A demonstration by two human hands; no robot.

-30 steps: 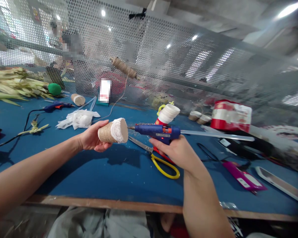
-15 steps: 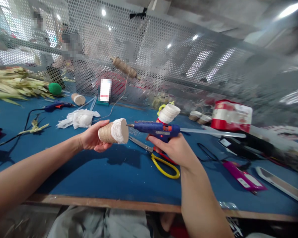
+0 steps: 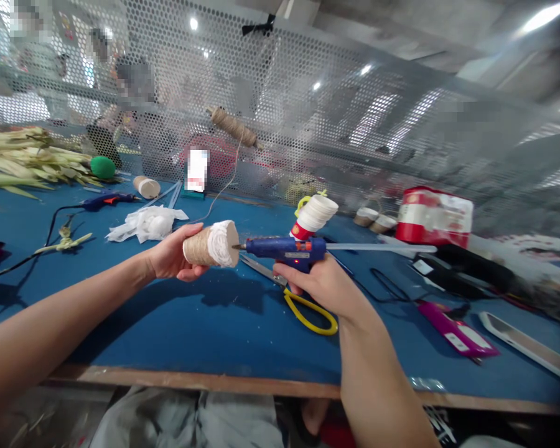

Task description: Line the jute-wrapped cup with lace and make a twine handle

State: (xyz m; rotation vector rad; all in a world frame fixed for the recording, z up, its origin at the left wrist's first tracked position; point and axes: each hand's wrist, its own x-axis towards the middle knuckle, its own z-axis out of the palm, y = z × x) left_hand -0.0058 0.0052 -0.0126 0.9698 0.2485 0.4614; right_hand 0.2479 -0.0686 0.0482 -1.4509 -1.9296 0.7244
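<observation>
My left hand (image 3: pixel 172 258) is wrapped round a twine-covered cup (image 3: pixel 211 245) that lies on its side, its white-fabric end turned to the right. My right hand (image 3: pixel 324 285) grips a blue hot glue gun (image 3: pixel 287 247) with a clear glue stick sticking out of its back. The gun's nozzle touches the cup's white end. Both are held above the blue table (image 3: pixel 205 323).
Yellow-handled scissors (image 3: pixel 303 308) lie under my right hand. White stacked cups (image 3: pixel 315 214), a red-and-white packet (image 3: pixel 434 218), a second glue gun (image 3: pixel 105 199), white fabric (image 3: pixel 144 224), a twine spool (image 3: pixel 233 127) and dried leaves (image 3: pixel 23 158) sit around. A perforated metal screen (image 3: pixel 308 112) backs the table; people work behind it.
My right hand moved the glue gun left until its nozzle met the cup's white end. My left hand and the cup barely moved.
</observation>
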